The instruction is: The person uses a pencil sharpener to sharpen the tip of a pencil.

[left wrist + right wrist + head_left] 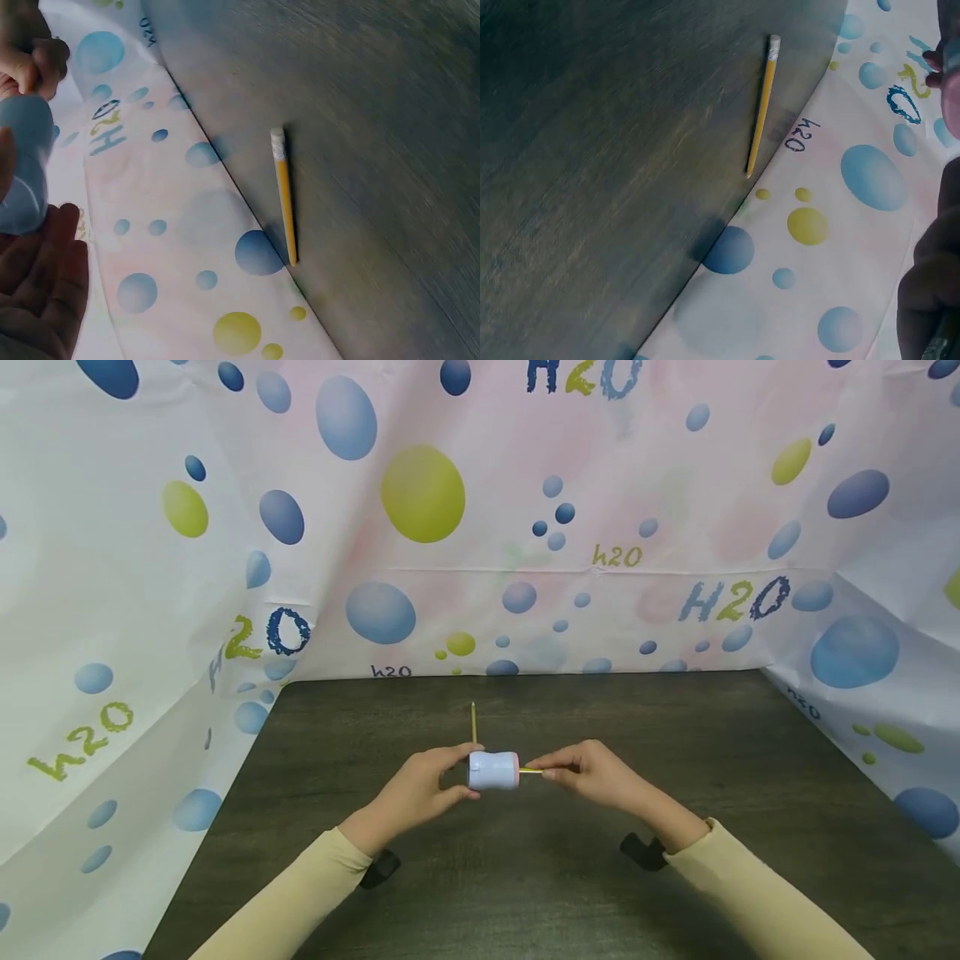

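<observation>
Above the middle of the dark wood-grain desk (375, 727), the left hand (420, 793) curls its fingers around a smooth, pale-blue cylindrical sharpener (493, 771). The right hand (596, 774) pinches a thin yellow pencil (531, 770) entering its right end. A second yellow pencil (474, 722), eraser-tipped, lies farther back.

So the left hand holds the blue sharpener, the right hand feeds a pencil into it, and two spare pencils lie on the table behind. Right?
Not quite: only one spare pencil lies on the table, as the head view shows. The left hand does hold the blue sharpener, and the right hand feeds a pencil into it.
</observation>
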`<state>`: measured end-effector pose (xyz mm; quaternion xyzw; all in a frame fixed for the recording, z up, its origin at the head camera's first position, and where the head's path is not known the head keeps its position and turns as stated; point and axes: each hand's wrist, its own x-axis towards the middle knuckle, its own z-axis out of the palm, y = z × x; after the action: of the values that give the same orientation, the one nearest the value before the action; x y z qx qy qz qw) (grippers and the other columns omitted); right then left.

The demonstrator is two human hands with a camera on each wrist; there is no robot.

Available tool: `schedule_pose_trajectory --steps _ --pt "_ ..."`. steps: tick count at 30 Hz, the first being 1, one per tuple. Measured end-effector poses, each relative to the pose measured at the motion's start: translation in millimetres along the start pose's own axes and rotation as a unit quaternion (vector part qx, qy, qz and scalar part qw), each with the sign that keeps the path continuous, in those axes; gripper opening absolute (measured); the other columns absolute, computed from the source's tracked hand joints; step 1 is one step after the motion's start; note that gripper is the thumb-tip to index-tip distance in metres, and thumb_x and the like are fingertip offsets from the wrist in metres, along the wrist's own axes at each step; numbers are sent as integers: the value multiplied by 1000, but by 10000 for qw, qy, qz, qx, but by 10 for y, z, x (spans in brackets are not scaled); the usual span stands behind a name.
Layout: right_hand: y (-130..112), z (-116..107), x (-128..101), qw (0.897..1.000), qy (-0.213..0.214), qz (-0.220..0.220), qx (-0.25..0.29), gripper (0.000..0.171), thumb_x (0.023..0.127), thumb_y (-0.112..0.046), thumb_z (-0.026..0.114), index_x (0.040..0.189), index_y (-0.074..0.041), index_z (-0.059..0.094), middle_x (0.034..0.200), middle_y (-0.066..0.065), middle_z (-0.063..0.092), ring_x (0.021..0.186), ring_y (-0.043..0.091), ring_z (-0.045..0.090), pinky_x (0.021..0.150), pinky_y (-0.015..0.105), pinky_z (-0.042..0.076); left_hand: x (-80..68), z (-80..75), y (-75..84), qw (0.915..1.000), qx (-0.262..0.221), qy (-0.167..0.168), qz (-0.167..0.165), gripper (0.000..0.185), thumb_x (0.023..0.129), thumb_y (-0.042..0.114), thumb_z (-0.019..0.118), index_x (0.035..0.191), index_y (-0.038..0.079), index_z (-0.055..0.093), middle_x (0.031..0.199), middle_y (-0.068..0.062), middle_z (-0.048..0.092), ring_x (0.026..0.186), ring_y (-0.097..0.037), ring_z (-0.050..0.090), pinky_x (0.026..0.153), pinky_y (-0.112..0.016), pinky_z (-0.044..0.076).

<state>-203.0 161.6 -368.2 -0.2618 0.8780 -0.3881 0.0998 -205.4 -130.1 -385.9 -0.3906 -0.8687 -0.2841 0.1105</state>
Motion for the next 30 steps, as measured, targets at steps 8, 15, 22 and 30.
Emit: schedule_pose_trajectory --steps 8,15,22,30 --pt "12 21 -50 9982 365 -293 -367 28 101 -14 64 126 -5 73 117 18 77 80 1 68 63 21 52 70 -86 -17 9739 -2004 -502 -944 80 89 22 82 152 3 35 146 -20 56 128 -37 60 98 -52 56" --pt "49 46 -94 9629 1381 -1449 -1810 32 87 -4 77 118 -10 78 84 1 73 61 -4 42 54 17 37 109 -129 -80 8963 -3556 -1046 -2436 87 100 67 47 150 -5 43 135 -29 63 112 -32 71 87 -38 62" --pt "87 110 -47 8905 2304 -2757 -2792 38 74 9 82 107 -11 82 75 -4 69 55 -2 38 51 11 25 101 -73 -71 8238 -4501 -1563 -3071 85 96 62 56 137 -13 52 111 -18 76 80 -4 71 66 -18 57" --pt "99 147 -41 9009 2124 -2672 -2682 34 74 7 82 104 -10 82 62 -4 62 58 -7 21 52 11 17 64 3 -52 8917 -3591 -1085 -2530 53 101 30 67 129 -13 58 115 -29 73 97 -26 76 82 -36 63"
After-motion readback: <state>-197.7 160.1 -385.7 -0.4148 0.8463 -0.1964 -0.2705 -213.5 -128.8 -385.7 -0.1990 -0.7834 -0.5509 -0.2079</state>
